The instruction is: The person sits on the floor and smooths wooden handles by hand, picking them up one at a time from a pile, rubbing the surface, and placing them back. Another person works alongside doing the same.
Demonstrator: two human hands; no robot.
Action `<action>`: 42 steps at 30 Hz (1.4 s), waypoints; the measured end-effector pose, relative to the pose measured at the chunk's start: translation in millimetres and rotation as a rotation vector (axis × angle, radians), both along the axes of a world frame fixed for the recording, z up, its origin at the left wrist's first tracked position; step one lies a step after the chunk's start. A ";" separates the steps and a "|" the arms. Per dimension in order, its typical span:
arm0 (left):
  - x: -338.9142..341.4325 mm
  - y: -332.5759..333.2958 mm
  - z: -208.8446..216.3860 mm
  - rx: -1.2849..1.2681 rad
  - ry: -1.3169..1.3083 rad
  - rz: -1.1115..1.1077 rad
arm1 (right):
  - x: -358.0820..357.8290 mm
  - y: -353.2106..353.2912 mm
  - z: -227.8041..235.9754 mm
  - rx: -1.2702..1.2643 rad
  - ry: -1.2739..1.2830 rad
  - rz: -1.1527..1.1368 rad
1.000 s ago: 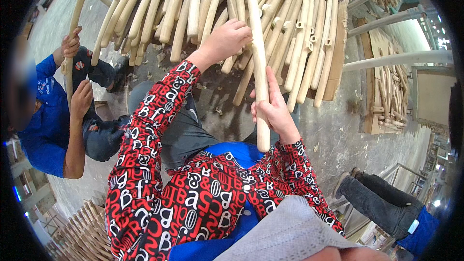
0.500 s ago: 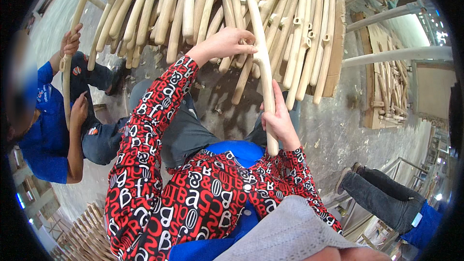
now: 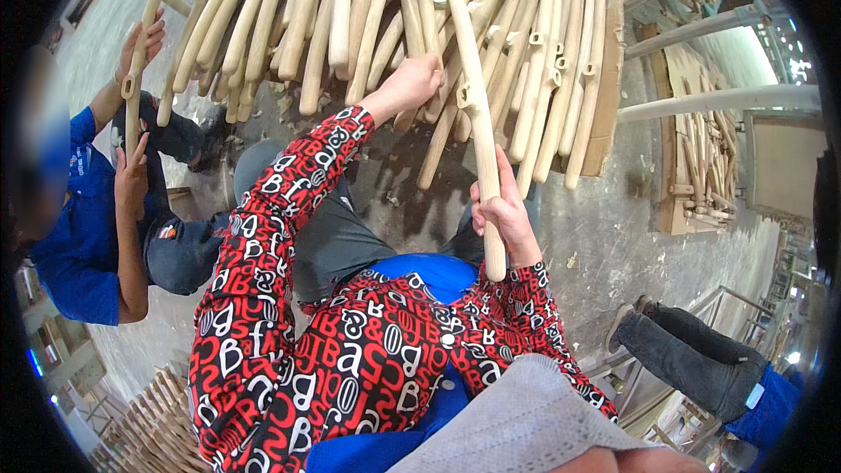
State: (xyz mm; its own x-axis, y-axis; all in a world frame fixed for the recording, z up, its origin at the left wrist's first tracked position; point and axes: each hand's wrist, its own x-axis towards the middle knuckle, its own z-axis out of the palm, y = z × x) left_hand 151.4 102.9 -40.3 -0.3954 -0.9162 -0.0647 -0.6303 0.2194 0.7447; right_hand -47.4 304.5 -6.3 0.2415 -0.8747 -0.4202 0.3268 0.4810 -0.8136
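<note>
My right hand [image 3: 505,215] is wrapped round the near end of a long, curved, pale wooden bar [image 3: 477,114] with a small socketed knob partway along it. The bar points away from me, its far end over a pile of similar bars. My left hand [image 3: 415,85] is closed just left of the bar, apart from it and in front of the pile. Anything inside those fingers is hidden. Close behind the left hand hang the near ends of the piled wooden bars [image 3: 342,26].
At the left a co-worker in a blue shirt [image 3: 74,271] holds another long wooden bar [image 3: 133,88]. More bars lie on a pallet [image 3: 670,166] at the right, beside pale rails [image 3: 718,101]. Another person's legs [image 3: 701,350] show at the lower right. Shavings litter the floor [image 3: 604,254].
My left hand has come off the bar, moved left and closed. The bar has turned slightly in my right hand, its knob shifting a little left. The co-worker's hands have shifted along their bar.
</note>
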 end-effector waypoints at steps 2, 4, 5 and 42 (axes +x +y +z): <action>-2.0 3.8 2.2 0.099 0.283 -0.008 | -5.7 0.8 -5.2 0.018 -0.019 -0.016; -17.2 6.2 21.6 0.115 0.287 -0.114 | -11.9 3.4 -9.5 0.008 0.079 -0.025; -15.5 5.9 23.4 0.019 0.182 -0.187 | -9.1 1.2 -9.5 -0.005 0.121 -0.007; -33.6 28.4 20.8 -0.087 0.341 -0.613 | -8.2 4.4 -62.5 0.280 -1.414 -0.005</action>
